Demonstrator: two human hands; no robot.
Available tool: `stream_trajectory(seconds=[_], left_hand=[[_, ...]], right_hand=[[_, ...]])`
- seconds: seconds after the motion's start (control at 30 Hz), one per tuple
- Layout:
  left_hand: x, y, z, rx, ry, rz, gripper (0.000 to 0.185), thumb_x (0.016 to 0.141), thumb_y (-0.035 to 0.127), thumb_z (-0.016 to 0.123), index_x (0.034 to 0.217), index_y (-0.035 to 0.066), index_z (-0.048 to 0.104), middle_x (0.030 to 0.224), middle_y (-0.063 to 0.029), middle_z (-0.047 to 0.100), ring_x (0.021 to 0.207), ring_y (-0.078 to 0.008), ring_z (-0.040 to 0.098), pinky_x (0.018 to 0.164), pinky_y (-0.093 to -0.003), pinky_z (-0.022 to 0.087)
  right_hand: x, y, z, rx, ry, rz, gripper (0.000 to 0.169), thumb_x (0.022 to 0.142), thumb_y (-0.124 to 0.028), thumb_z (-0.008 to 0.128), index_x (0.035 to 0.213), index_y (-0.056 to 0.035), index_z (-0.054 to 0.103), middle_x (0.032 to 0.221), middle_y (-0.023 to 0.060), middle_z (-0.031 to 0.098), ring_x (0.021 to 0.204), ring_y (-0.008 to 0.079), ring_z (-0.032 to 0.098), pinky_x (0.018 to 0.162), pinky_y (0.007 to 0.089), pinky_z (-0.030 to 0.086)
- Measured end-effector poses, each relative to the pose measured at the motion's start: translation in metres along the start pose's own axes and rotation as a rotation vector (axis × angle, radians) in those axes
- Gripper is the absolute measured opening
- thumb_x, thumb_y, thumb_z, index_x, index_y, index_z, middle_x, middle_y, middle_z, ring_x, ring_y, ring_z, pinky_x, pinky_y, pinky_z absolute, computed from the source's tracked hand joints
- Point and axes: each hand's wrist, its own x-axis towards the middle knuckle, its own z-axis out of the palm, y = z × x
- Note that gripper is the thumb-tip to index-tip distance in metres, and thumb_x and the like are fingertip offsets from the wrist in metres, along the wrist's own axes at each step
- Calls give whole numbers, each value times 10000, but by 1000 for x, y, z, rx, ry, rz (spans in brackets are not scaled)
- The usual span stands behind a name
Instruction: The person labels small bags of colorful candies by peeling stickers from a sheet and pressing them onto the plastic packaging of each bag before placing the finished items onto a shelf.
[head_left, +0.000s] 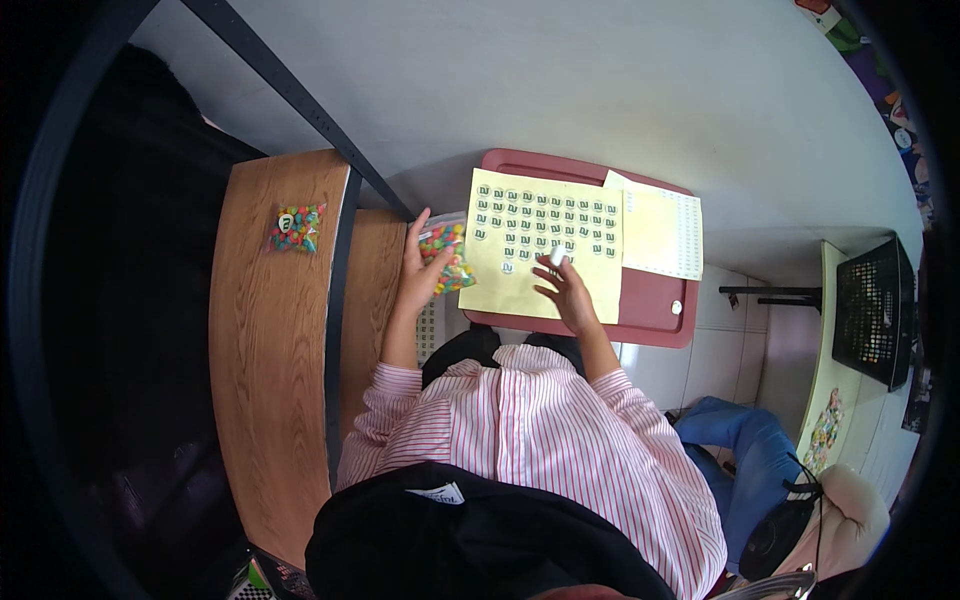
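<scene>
My left hand (421, 276) holds a clear plastic bag of multicoloured candies (453, 279) at the left edge of a yellow sticker sheet (540, 296). Rows of round printed stickers (526, 211) cover the sheet's upper part, with gaps in the lower rows. Above these lower rows is my right hand (574, 298), its other fingers spread. A small white piece, seemingly a peeled sticker (557, 255), is at its thumb and index fingertips. Under the sheet lies a dark red tray (656, 304).
A second candy bag (304, 227) bearing a round sticker lies on the wooden shelf (274, 337) at left. A sheet with small labels (660, 225) overlaps the tray's right side. One loose sticker (676, 307) is on the tray. A black basket (870, 315) stands at far right.
</scene>
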Motion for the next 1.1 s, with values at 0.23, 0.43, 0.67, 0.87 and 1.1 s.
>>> stream_trajectory(seconds=[0.23, 0.43, 0.67, 0.87, 1.1], left_hand=[[-3, 47, 66, 12, -100, 210, 824, 772, -31, 557, 1362, 88, -5, 1182, -154, 411, 1033, -192, 475, 860, -288, 409], [-12, 47, 112, -215, 65, 170, 849, 786, 3, 559, 1341, 47, -83, 1214, -172, 366, 1077, -211, 443, 879, -294, 397], [-21, 47, 136, -276, -10, 24, 689, 769, -12, 569, 1284, -3, 111, 1185, -138, 390, 1074, -176, 443, 855, -285, 418], [-31, 56, 157, -107, -23, 111, 715, 688, 12, 670, 1219, -4, 190, 1140, -124, 414, 1056, -173, 456, 831, -281, 432], [-36, 62, 176, -65, -22, 134, 854, 643, 79, 721, 1246, -24, 125, 1156, -133, 414, 1051, -183, 456, 856, -289, 398]], right_hand=[[-31, -61, 56, 17, -509, -40, 505, 864, -424, 405, 1206, -53, 408, 1301, 77, 333, 1179, 226, 354, 943, 420, 336], [-40, -91, 40, 61, -520, -119, 538, 860, -445, 400, 1219, -45, 390, 1303, 78, 308, 1176, 220, 340, 938, 421, 338], [-45, -118, 18, -584, -323, -555, 414, 894, -355, 368, 1121, -31, 492, 1252, 133, 371, 1128, 237, 394, 878, 322, 384], [-53, -141, 11, -924, 77, -1302, 161, 663, -4, 668, 815, -27, 617, 685, 53, 501, 593, 141, 528, 497, 251, 416], [-53, -161, 3, -1100, -287, -1665, 257, 583, -22, 684, 828, -1, 606, 731, 55, 542, 674, 175, 588, 511, 267, 469]])
